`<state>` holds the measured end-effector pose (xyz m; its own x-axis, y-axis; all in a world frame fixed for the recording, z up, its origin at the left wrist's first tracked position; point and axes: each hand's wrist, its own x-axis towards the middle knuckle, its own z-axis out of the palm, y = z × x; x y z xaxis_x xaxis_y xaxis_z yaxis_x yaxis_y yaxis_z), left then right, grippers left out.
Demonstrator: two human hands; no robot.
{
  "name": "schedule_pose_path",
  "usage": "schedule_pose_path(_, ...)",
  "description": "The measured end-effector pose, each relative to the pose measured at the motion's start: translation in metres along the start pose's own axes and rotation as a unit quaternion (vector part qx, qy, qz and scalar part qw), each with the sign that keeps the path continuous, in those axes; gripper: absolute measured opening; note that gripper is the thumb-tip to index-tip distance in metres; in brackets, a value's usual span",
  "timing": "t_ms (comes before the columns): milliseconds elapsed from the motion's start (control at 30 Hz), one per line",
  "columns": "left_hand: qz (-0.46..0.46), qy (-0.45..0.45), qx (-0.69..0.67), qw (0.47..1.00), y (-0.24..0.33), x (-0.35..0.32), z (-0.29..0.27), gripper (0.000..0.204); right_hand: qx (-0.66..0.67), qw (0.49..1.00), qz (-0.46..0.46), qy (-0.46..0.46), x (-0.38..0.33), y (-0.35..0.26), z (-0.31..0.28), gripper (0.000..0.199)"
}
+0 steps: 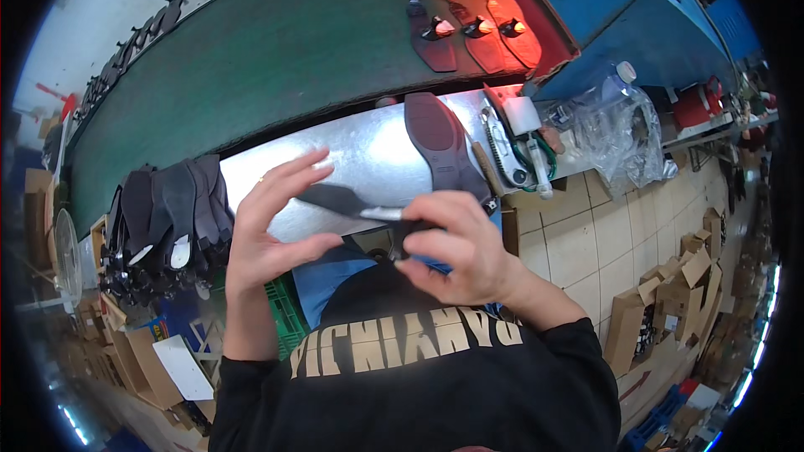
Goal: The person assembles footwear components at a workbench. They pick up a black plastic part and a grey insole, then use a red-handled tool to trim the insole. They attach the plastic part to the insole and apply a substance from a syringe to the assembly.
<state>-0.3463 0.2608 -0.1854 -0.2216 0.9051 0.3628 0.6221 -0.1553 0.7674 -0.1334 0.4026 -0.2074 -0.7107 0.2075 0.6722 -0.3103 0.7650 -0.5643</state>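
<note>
My right hand [461,247] is closed round the heel end of a dark shoe sole [335,199], which points to the left above the metal worktop [368,146]. A pale, shiny patch shows on the sole beside my right fingers; the heel itself is mostly hidden by them. Around the toe end, my left hand [272,226] is open, thumb and fingers spread apart. Whether it touches the sole I cannot tell. Further right on the worktop lies another dark sole [434,130] with a reddish-brown forepart. A pile of dark soles [172,201] hangs over the worktop's left end.
Beyond the worktop runs a green conveyor belt [276,50], with several heeled soles [481,33] under red light at its right end. Hand tools [502,146] and a clear plastic bag [624,138] lie right. Cardboard boxes [670,310] stand on the tiled floor; a green crate [286,318] sits below.
</note>
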Motion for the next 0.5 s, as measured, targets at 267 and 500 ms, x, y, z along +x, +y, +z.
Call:
schedule_pose_path(267,-0.225,-0.303,-0.289,0.88,-0.016,0.003,0.052,0.026,-0.004,0.982,0.154,0.11,-0.013,0.031,-0.031,0.039)
schedule_pose_path(500,-0.263,-0.159,-0.263,0.915,-0.034,-0.009,0.063,0.032,-0.499,0.791,0.352,0.041,-0.107,0.125,-0.083,0.025)
